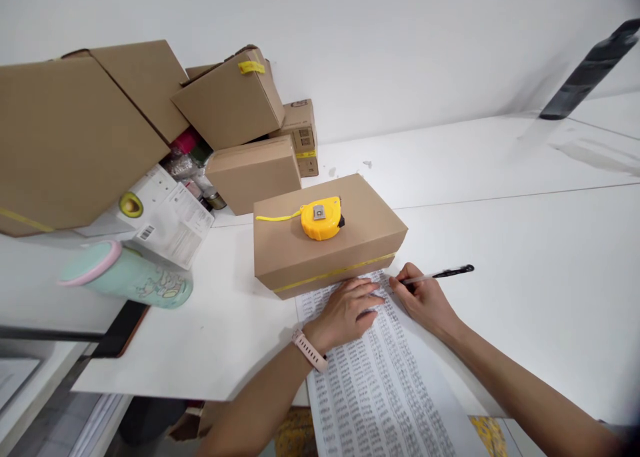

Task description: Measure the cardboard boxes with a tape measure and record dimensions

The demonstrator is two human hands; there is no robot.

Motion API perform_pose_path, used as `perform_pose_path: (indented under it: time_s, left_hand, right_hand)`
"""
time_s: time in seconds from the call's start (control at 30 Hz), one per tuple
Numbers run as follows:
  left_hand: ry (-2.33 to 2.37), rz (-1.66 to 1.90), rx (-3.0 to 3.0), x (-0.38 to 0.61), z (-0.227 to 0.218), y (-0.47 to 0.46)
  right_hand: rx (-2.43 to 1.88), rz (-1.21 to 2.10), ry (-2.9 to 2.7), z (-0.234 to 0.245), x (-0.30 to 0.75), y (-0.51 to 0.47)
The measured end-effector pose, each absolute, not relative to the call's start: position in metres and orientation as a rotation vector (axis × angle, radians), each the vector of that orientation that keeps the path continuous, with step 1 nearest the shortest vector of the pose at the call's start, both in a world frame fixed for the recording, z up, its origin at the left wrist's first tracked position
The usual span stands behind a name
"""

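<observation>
My left hand [346, 310] lies flat with fingers stretched out on a printed sheet [380, 383] full of small rows of text. My right hand [423, 297] pinches a black-tipped pen [440, 274], its tip on the top of the sheet. Just beyond both hands sits a closed cardboard box [325, 240] sealed with yellow tape. A yellow tape measure [320, 218] rests on the box's top. A pale wristband is on my left wrist.
A pile of cardboard boxes [150, 123] stands at the back left against the wall. A mint green tumbler [130, 277] with a pink lid and a white carton [165, 220] are at the left. A dark bar [590, 70] leans at the far right.
</observation>
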State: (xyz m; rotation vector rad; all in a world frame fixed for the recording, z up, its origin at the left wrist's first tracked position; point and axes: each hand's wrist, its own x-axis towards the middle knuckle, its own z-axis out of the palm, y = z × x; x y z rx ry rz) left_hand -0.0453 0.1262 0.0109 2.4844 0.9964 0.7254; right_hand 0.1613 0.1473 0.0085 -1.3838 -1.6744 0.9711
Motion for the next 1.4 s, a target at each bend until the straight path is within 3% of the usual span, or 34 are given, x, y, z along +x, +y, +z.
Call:
perform_pose_path:
  time_s: [1.4]
  left_hand:
    - [1.014,0.755,2.483,-0.0447,0.0064,0.1265]
  right_hand:
    - [-1.427,0.952,-1.683,0.0088,0.1611,0.1494]
